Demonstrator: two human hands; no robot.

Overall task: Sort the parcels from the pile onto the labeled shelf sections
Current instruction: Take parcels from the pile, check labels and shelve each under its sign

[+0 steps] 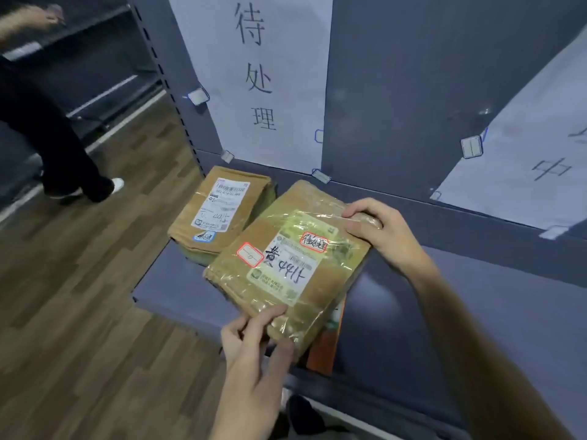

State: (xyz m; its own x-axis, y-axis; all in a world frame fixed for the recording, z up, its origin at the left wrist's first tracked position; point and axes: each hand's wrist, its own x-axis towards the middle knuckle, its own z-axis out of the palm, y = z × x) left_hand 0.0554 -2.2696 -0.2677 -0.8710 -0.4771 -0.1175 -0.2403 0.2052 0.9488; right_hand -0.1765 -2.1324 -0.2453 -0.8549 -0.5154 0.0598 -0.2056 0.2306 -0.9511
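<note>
A flat brown parcel [286, 258] wrapped in clear tape, with a white label and two red-framed stickers, lies tilted over the grey shelf [178, 281]. My left hand [254, 354] grips its near corner, thumb on top. My right hand [381, 233] holds its far right edge. Under its near end an orange-edged item [324, 347] shows. A second brown parcel [222, 208] with a white label rests on a stack at the shelf's back left. Above it hangs a paper sign [257, 74] with handwritten characters.
Another paper sign [524, 160] marks the section to the right on the grey back panel [397, 90]. A person in dark trousers [57, 138] stands on the wooden floor [79, 296] at the left, near other dark shelving [104, 68].
</note>
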